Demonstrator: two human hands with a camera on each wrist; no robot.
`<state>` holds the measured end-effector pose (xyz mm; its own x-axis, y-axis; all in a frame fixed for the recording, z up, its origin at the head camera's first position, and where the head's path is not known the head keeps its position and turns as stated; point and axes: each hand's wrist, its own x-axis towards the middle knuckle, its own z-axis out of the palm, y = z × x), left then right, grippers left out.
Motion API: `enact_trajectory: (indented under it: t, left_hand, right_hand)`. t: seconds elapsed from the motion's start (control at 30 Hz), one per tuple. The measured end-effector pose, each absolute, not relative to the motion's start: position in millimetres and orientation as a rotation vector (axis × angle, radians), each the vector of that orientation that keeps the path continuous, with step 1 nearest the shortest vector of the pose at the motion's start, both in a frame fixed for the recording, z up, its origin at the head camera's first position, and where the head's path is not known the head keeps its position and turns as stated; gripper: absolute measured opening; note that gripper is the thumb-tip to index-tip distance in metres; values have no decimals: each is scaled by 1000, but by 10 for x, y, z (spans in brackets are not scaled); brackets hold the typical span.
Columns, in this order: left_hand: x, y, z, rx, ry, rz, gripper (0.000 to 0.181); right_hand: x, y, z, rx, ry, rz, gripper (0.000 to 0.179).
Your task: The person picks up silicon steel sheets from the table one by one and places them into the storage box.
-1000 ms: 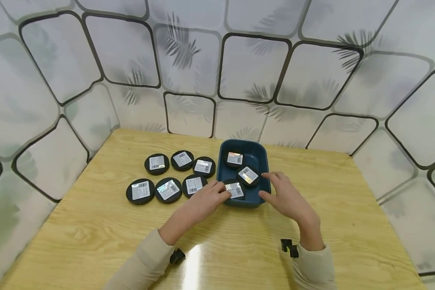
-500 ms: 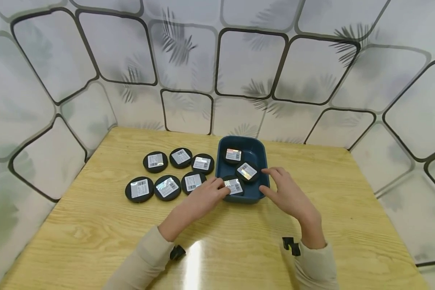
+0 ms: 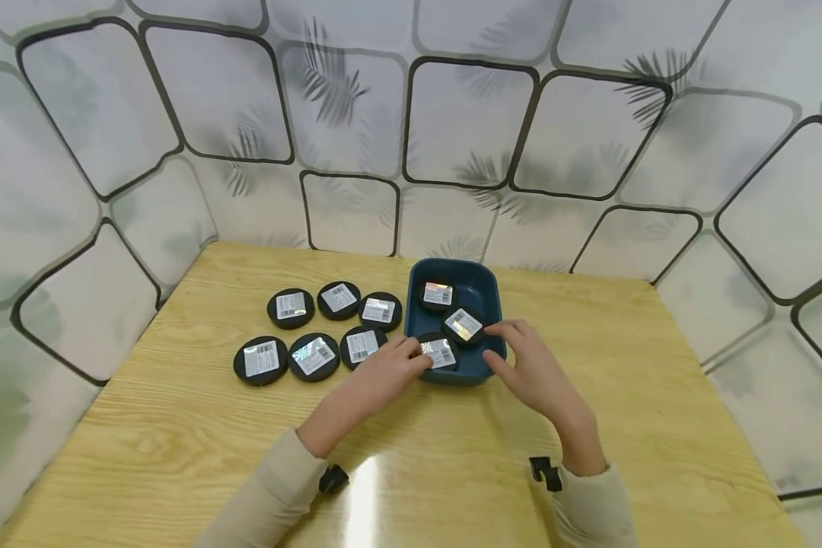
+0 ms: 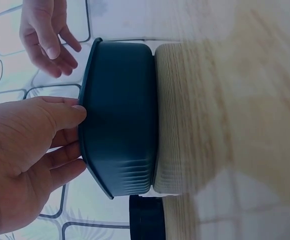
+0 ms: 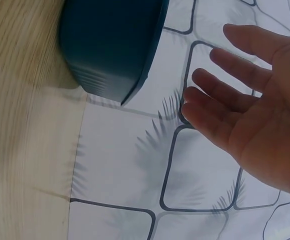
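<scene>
A dark blue plastic bin [image 3: 477, 369] stands on the table, also seen from the side in the left wrist view [image 4: 120, 115]. Inside it lie three flat, round black pieces with white barcode labels, one at the back [image 3: 438, 295], one in the middle [image 3: 464, 325] and one at the front left [image 3: 441, 353]. My left hand [image 3: 388, 374] pinches the bin's rim at the front left corner, with the fingers beside the front piece. On the other side, my right hand [image 3: 536, 371] hovers by the right rim with loosely bent, spread fingers [image 5: 225, 95] and holds nothing.
Several more labelled round black pieces lie left of the bin in two rows, such as one at the front left [image 3: 260, 361] and one at the back [image 3: 339, 299]. A patterned fabric wall [image 3: 356, 213] encloses the wooden table [image 3: 178, 449].
The head view has shifted slightly. My right hand has drifted a little left, its fingertips now over the bin's right rim. The left hand and the round pieces keep their places.
</scene>
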<state>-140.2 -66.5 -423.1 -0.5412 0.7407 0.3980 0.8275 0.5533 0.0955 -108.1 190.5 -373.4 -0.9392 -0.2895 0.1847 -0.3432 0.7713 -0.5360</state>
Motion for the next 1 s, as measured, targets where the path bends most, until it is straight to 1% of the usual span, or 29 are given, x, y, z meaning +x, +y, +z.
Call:
enact_trajectory:
  t: [1.0]
  left_hand:
    - [-1403,-674,-4194,-1298,-2527,-483,20]
  right_hand:
    - [-1115,2076,-3661,444,-2891,898,36]
